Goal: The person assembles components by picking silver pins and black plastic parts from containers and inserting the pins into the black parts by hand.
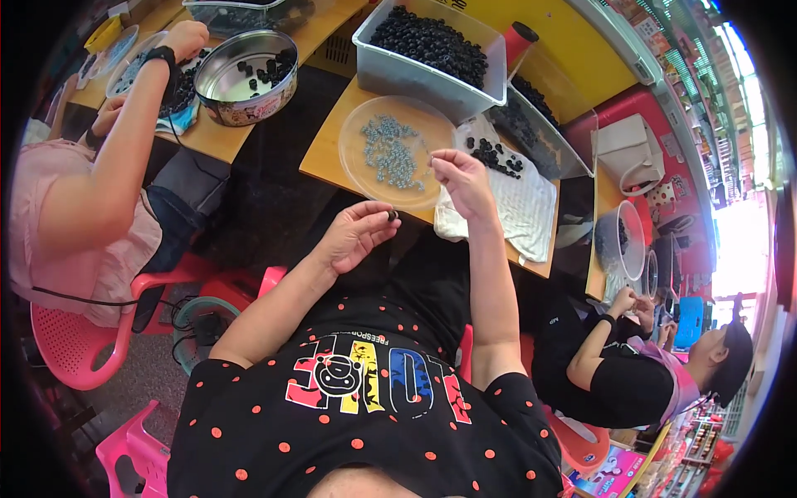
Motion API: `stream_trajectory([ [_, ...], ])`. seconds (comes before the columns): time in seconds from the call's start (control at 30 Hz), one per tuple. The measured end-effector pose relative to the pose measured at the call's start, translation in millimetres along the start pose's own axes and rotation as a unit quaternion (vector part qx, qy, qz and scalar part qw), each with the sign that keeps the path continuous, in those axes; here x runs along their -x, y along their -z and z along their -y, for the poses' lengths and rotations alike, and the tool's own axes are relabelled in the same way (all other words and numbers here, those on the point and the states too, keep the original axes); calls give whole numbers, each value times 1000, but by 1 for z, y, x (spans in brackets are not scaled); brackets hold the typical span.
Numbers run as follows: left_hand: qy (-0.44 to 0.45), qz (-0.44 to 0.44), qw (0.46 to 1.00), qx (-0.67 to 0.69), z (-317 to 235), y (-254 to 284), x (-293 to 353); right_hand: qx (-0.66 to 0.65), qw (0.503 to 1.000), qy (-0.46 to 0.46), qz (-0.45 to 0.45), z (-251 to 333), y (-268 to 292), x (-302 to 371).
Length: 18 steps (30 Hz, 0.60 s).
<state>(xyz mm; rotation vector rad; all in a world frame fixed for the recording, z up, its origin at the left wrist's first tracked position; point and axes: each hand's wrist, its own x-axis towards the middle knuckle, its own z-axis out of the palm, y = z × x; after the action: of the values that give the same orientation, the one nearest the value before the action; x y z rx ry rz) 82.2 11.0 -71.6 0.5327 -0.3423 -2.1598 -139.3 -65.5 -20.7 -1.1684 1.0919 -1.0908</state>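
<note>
My left hand (357, 238) is just off the table's near edge, its thumb and fingertips closed on a small round black part (393, 216). My right hand (465, 184) is over the right side of a shallow, round clear tray (353, 174). Its thumb and forefinger are pinched together, and whatever is between them is too small to make out. Many small grey-blue pieces (388, 149) lie spread in the tray. To the right, loose black parts (498, 158) sit on a white cloth (531, 212).
A clear plastic bin (390, 62) heaped with black parts stands behind the tray, and another bin (540, 137) is beside it. On the left, a person (91, 207) works near a round tin (241, 108). Another person (623, 373) sits at the right by a clear tub (633, 241).
</note>
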Motion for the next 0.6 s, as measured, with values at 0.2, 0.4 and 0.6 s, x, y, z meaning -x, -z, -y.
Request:
stream_trajectory([
  [0.2, -60, 9, 998, -35, -3, -8, 1, -47, 999, -13, -17, 5, -41, 71],
  [0.4, -51, 14, 997, -60, 1, -5, 4, 228, 964, 114, -71, 11, -68, 98],
  [0.6, -49, 19, 995, -84, 7, -1, 2, 254, 956, 133, -64, 1, -65, 102],
])
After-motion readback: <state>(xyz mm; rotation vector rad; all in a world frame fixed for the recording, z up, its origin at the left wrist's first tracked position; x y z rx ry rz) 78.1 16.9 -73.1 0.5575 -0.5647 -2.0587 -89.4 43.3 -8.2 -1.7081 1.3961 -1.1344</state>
